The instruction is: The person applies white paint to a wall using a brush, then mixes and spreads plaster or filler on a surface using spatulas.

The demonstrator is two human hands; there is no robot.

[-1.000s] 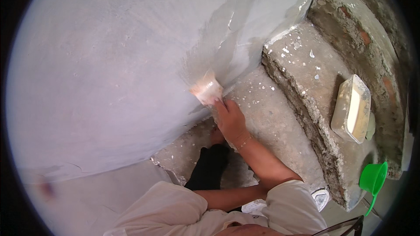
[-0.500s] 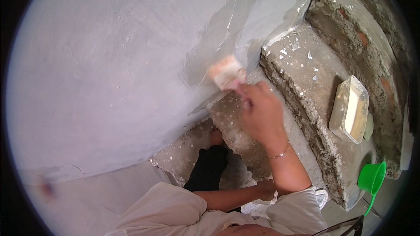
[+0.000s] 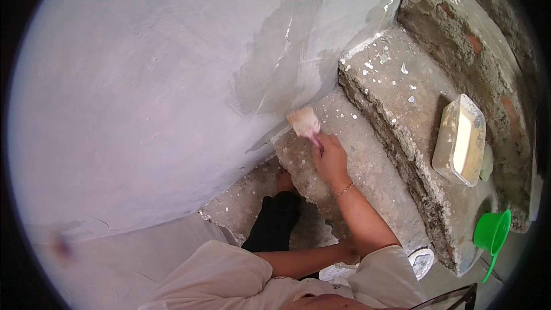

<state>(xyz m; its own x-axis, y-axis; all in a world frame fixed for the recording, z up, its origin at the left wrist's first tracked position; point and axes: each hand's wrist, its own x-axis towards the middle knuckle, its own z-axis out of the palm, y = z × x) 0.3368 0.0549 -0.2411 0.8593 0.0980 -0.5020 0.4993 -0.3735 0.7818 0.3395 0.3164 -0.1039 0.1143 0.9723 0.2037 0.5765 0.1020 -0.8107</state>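
Observation:
My right hand (image 3: pixel 331 159) is closed around the pinkish handle of a wide, flat paintbrush (image 3: pixel 304 121). The pale bristles are at the foot of the grey wall (image 3: pixel 143 92), just above a rough concrete step; whether they touch the wall is unclear. A darker, wet-looking patch (image 3: pixel 270 69) spreads up the wall from there, crossed by thin white streaks. My left hand (image 3: pixel 348 251) lies low, in front of my body, partly hidden beside my right forearm, and its fingers cannot be made out.
Broken-edged concrete steps (image 3: pixel 390 89) climb to the right, dotted with white flakes. On one stands a rectangular plastic tub (image 3: pixel 445 152) with creamy white liquid inside. A green long-handled dipper (image 3: pixel 489 231) is at the lower right. My bare foot (image 3: pixel 284 181) rests by the wall.
My right hand has brought the brush down the wall and slightly right, toward its base. The dark patch now shows where the brush was. My left arm has hardly moved.

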